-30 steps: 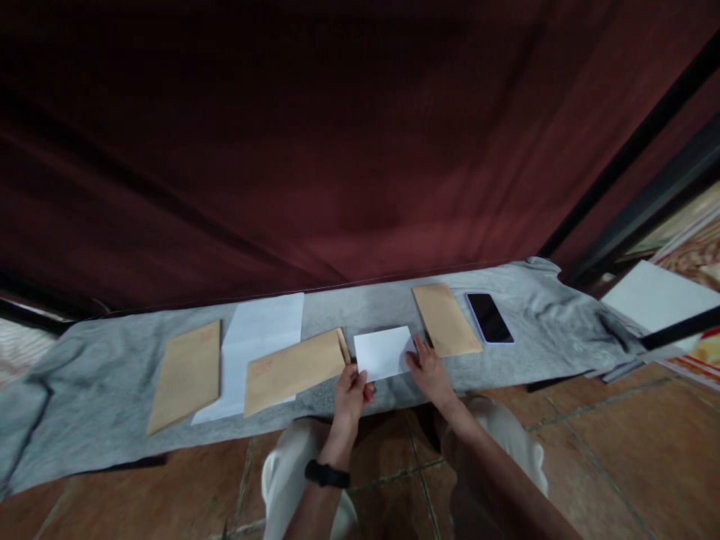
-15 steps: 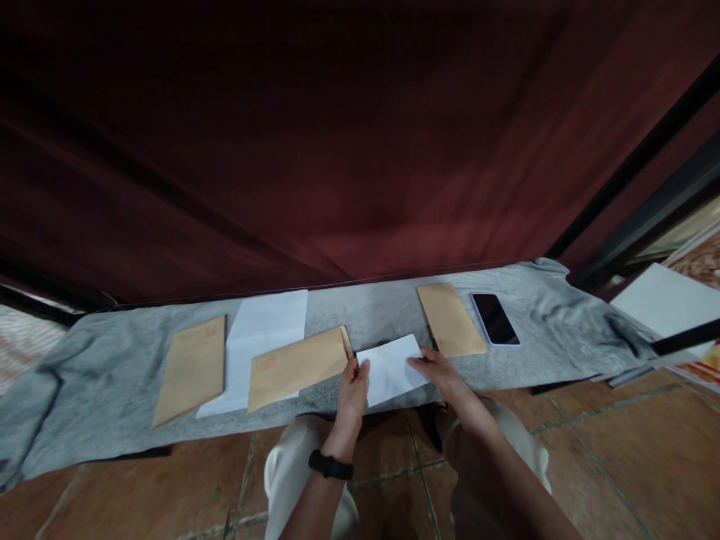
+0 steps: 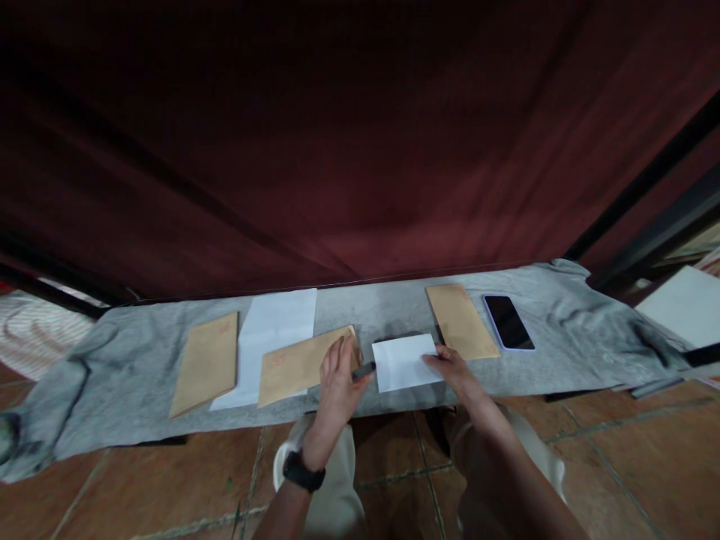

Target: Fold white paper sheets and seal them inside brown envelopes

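Observation:
A folded white paper [image 3: 403, 362] lies on the grey cloth [image 3: 129, 386] in front of me. My right hand [image 3: 454, 369] grips its right edge. My left hand [image 3: 337, 377] is off the paper, fingers spread, resting on the right end of a brown envelope [image 3: 292, 364] that lies slanted just left of the paper. A small dark shape by my left thumb is too unclear to name. I wear a black band on my left wrist.
On the cloth there is also a second brown envelope [image 3: 205, 362] at the left, a white sheet [image 3: 277, 328] partly under the slanted one, a third envelope [image 3: 461, 321] and a black phone [image 3: 508, 322] at the right. A dark red curtain hangs behind. Tiled floor lies below my knees.
My left hand let go of the white paper and moved left onto the slanted envelope's end. The paper, lifted and tilted before, now lies flatter, held only by my right hand.

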Motion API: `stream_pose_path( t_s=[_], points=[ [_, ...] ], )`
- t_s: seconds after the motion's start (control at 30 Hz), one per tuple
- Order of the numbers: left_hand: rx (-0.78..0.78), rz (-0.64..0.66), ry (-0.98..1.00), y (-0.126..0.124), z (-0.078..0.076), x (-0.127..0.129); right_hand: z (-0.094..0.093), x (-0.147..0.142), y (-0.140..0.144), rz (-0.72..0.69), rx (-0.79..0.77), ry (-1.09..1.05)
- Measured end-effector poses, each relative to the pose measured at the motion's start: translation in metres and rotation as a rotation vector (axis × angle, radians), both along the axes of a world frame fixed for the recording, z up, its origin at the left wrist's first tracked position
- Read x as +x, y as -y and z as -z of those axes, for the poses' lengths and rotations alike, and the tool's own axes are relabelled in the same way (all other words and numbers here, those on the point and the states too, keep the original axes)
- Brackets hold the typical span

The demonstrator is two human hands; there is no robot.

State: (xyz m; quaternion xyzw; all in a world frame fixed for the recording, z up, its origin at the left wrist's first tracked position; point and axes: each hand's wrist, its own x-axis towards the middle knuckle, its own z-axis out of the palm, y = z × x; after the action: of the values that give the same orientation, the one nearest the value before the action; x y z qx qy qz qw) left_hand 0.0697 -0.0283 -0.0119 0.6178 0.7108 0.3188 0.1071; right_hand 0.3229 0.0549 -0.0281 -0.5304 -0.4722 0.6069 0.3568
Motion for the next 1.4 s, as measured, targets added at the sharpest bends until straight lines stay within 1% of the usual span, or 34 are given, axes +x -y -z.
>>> stream_pose_path(
  t_s=[0.03, 0.1, 0.17, 0.23, 0.33, 0.47, 0.6, 0.77, 0.9, 1.03, 1.1, 1.17, 1.23, 1.3, 1.4],
  points=[
    [-0.070, 0.027, -0.118, -0.002, -0.004, -0.010, 0.001, -0.001, -0.001, 0.011, 0.016, 0.014],
    [-0.238, 0.053, -0.281, -0.007, -0.009, -0.030, 0.004, -0.002, -0.003, 0.040, 0.051, 0.053],
    [-0.392, 0.070, -0.368, -0.014, -0.014, -0.047, 0.008, -0.003, -0.004, 0.078, 0.082, 0.099],
    [-0.502, 0.093, -0.405, -0.021, -0.017, -0.062, 0.013, -0.004, -0.004, 0.091, 0.100, 0.149],
    [-0.587, 0.124, -0.427, -0.028, -0.020, -0.079, 0.020, -0.003, -0.005, 0.078, 0.121, 0.211],
    [-0.629, 0.176, -0.413, -0.032, -0.021, -0.091, 0.029, -0.003, -0.007, 0.095, 0.155, 0.266],
    [-0.579, 0.196, -0.401, -0.031, -0.018, -0.092, 0.038, -0.005, -0.011, 0.111, 0.196, 0.306],
    [-0.452, 0.180, -0.405, -0.027, -0.018, -0.089, 0.047, -0.008, -0.012, 0.145, 0.247, 0.350],
    [-0.298, 0.176, -0.453, -0.020, -0.020, -0.079, 0.049, -0.012, -0.007, 0.110, 0.401, 0.448],
    [-0.152, 0.157, -0.508, -0.014, -0.021, -0.062, 0.043, -0.018, 0.006, 0.126, 0.613, 0.646],
    [-0.102, 0.152, -0.532, -0.012, -0.021, -0.055, 0.035, -0.020, 0.011, 0.125, 0.722, 0.727],
    [-0.063, 0.152, -0.545, -0.010, -0.023, -0.048, 0.025, -0.022, 0.015, 0.115, 0.786, 0.760],
    [-0.029, 0.153, -0.549, -0.008, -0.026, -0.042, 0.013, -0.025, 0.017, 0.082, 0.804, 0.707],
    [-0.009, 0.171, -0.552, -0.007, -0.028, -0.036, 0.003, -0.030, 0.016, -0.003, 0.786, 0.543],
    [-0.015, 0.235, -0.555, -0.005, -0.028, -0.026, -0.004, -0.043, 0.013, -0.169, 0.664, 0.271]
  ],
)
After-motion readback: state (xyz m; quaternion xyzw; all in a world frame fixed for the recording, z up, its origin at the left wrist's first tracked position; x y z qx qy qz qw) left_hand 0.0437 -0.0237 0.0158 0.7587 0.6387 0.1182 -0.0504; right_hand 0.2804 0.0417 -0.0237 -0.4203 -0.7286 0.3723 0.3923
